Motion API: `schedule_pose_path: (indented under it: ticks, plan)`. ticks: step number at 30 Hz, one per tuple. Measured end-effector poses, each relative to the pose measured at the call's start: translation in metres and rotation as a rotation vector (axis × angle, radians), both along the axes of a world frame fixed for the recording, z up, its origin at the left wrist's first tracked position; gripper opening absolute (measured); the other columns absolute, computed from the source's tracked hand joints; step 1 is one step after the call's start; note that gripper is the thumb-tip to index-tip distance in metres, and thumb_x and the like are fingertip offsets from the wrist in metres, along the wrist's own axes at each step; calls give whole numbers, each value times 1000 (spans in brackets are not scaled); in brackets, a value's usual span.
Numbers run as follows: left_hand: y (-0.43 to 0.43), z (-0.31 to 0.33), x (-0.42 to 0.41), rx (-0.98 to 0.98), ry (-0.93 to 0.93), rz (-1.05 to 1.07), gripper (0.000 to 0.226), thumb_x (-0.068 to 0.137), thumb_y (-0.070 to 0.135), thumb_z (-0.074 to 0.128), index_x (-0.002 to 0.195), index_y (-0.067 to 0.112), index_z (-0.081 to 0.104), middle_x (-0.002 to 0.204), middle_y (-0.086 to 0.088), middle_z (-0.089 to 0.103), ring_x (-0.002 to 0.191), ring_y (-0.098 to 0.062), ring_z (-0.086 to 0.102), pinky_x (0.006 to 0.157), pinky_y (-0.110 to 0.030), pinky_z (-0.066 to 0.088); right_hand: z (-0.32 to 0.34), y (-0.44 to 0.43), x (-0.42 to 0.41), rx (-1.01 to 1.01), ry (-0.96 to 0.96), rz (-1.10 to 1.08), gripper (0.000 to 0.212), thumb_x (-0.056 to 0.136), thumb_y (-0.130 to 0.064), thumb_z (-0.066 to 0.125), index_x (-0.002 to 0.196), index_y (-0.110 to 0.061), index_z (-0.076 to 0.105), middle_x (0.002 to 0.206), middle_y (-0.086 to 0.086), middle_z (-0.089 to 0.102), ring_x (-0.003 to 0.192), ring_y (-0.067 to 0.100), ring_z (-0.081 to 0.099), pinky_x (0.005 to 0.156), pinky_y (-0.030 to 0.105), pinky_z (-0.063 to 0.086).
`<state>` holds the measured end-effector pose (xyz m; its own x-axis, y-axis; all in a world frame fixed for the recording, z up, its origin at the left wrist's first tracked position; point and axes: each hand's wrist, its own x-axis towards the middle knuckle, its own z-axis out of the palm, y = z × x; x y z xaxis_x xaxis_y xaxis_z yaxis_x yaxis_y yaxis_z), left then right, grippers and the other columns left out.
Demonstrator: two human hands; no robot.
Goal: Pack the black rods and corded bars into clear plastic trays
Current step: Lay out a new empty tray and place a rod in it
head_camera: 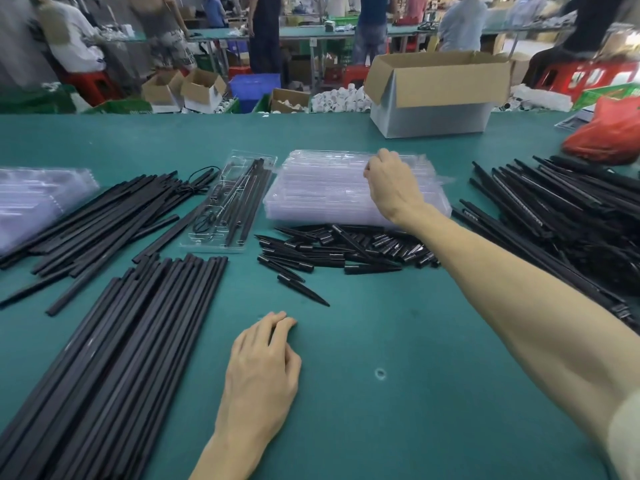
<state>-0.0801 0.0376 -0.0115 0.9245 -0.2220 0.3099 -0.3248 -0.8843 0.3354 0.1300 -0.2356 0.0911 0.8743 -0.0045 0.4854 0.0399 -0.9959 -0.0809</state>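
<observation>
**Green bench (398,420), one hand on the trays**

Left hand (263,368) lies on the bench, fingers loosely bent, holding nothing. Right hand (391,181) is out ahead, fingers curled on the stack of clear trays (322,195). Between the hands: a pile of short tapered black pieces (339,251). Just left of the left hand: long black rods (131,334). Left of the right hand: a loaded tray (225,206) with rods and a cord. Cardboard box (433,95) beyond the right hand.

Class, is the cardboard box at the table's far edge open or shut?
Open: the cardboard box has its top flaps folded outward.
</observation>
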Motion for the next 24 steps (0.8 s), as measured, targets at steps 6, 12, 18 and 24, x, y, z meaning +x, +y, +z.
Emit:
schedule_pose_path:
  ticks: [6, 12, 18, 24]
  plan:
    - [0, 0, 1, -12, 9, 1, 37, 88, 9, 64, 123, 17, 65, 127, 7, 62, 126, -15, 53, 108, -32, 35, -6, -5, -9, -261, 3, -1, 39, 72, 22, 52, 100, -5, 52, 98, 17, 56, 89, 28, 45, 74, 35, 39]
    - [0, -2, 2, -27, -3, -10, 37, 87, 8, 65, 123, 17, 65, 127, 7, 62, 125, -15, 53, 108, -31, 35, -2, -7, -20, -239, -66, -80, 46, 60, 29, 62, 90, -4, 49, 61, 7, 37, 67, 21, 33, 53, 34, 24]
    - [0, -3, 2, -27, -28, -22, 36, 88, 10, 64, 124, 17, 64, 127, 6, 62, 124, -16, 54, 108, -35, 41, -9, 18, -44, -353, 33, -54, 68, 63, 16, 64, 125, -3, 46, 77, 10, 61, 81, 28, 40, 69, 34, 29]
    - [3, -2, 1, -53, -27, -28, 34, 90, 12, 59, 124, 16, 62, 126, 4, 60, 118, -18, 55, 107, -37, 41, -24, 50, -124, -325, 165, -2, 55, 82, 6, 55, 134, -2, 40, 128, 19, 56, 116, 34, 53, 96, 41, 43]
